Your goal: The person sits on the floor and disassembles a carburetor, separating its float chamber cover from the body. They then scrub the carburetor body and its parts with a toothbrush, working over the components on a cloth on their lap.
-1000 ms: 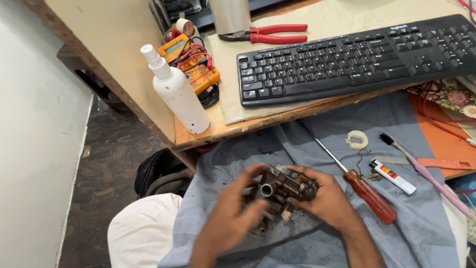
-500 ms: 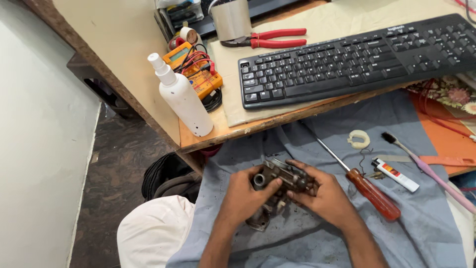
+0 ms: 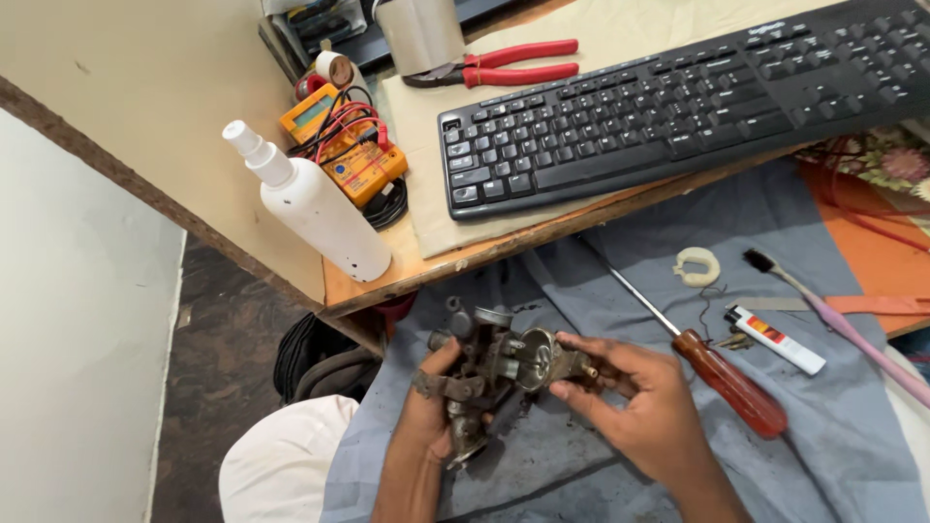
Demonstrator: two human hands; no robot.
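Your left hand (image 3: 426, 416) grips a grimy metal engine part (image 3: 489, 373) from below; your right hand (image 3: 635, 407) pinches its right end with fingertips. The part is held just above the grey cloth (image 3: 833, 455), near the red-handled screwdriver (image 3: 707, 363).

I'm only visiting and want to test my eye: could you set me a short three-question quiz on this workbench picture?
1. True or false: both hands grip the grimy metal part.
2. Which tool lies on the grey cloth just beside the right hand? A) red pliers B) screwdriver C) toothbrush
3. What stands at the desk edge, left of the keyboard?

Key
1. True: the left hand holds it from below and the right hand's fingers pinch its end.
2. B, the screwdriver with the reddish-brown handle.
3. A white spray bottle.
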